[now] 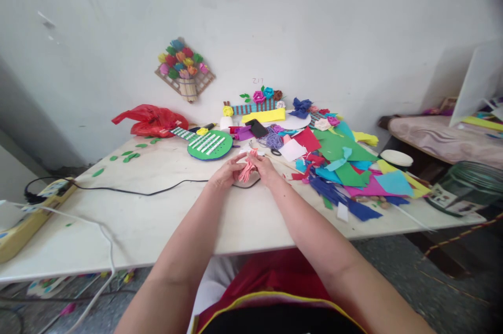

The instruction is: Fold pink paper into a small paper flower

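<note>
Between my two hands, just over the white table (188, 213), is a piece of crumpled salmon-pink crepe paper (247, 172). My left hand (228, 171) pinches it from the left, fingers closed at its upper part. From the right, my right hand (264, 165) grips the same paper, thumb and fingers together near the top. The paper's gathered lower end hangs down toward me. Just behind my hands lies a green guitar-shaped cutout (210, 146) with white strips. Scissors with black handles (275, 152) lie beyond my right hand.
Coloured paper scraps (346, 166) are heaped on the right, near a large glass jar (466, 187). A red plastic bag (153, 120) sits at the back left. A black cable (145, 193) runs across the table from a yellow power strip (35, 213). A phone (257, 128) lies at the back.
</note>
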The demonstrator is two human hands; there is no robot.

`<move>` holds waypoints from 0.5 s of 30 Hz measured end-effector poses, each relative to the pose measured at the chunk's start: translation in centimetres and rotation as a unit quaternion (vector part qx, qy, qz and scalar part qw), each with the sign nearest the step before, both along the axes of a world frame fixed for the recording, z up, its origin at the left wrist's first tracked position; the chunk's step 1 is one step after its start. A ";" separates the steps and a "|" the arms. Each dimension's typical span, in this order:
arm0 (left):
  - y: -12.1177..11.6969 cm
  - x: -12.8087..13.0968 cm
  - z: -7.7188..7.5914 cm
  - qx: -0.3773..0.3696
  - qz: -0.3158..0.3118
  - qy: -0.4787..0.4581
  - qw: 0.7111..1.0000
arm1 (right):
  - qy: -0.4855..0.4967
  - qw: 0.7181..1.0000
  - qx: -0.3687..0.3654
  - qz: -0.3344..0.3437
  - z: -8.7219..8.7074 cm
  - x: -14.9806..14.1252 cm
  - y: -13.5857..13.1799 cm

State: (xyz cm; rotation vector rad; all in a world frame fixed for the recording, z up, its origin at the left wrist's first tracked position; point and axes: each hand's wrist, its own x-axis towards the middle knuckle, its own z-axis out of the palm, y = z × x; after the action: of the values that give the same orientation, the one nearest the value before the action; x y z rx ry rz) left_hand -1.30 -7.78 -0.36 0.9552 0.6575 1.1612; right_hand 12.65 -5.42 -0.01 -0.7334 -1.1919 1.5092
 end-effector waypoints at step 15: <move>-0.7 -0.1 1.1 0.008 0.013 -0.015 1.000 | 0.003 0.994 0.062 0.087 0.5 0.7 0.1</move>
State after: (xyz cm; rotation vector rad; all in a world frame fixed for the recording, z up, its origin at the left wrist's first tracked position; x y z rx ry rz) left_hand -1.36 -8.49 0.75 0.9447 0.6393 1.2035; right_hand 13.37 -5.27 0.45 -0.5542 -1.3600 1.5619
